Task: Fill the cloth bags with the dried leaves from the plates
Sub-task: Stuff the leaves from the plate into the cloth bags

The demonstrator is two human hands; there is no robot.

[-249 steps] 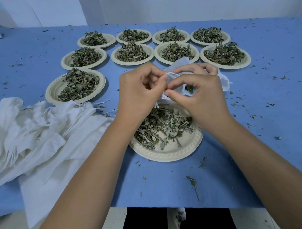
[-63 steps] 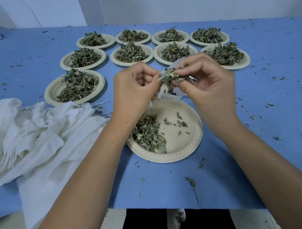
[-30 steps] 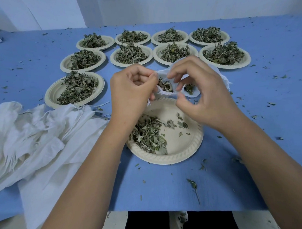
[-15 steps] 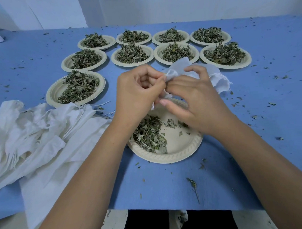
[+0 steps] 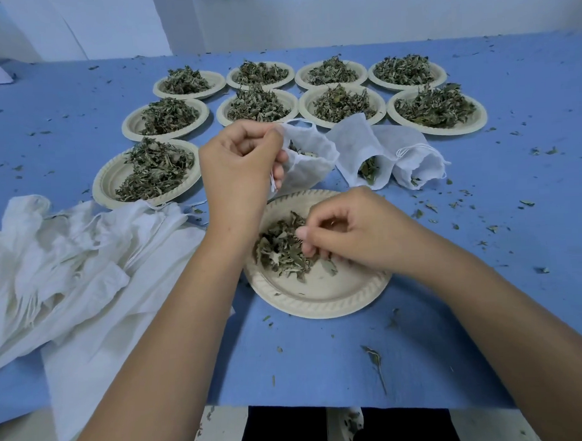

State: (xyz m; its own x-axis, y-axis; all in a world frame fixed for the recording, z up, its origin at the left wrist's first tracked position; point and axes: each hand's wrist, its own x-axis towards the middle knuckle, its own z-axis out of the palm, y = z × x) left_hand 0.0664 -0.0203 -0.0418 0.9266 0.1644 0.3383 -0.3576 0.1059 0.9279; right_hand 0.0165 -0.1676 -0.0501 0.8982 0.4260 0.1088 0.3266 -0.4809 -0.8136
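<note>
Blue table (image 5: 321,367): leaf plates (image 5: 319,306), cloth bags (image 5: 70,261), scattered leaf bits (image 5: 373,352).

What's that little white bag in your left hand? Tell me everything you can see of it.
The cloth bag is small, white, of thin gauzy fabric, with a drawstring along its mouth. The left hand pinches its rim and holds the mouth open toward the camera, just beyond the far rim of the near plate. A few dried leaves show inside. Another bag lies close on its right; whether they touch is unclear. The right hand does not touch it.
</note>
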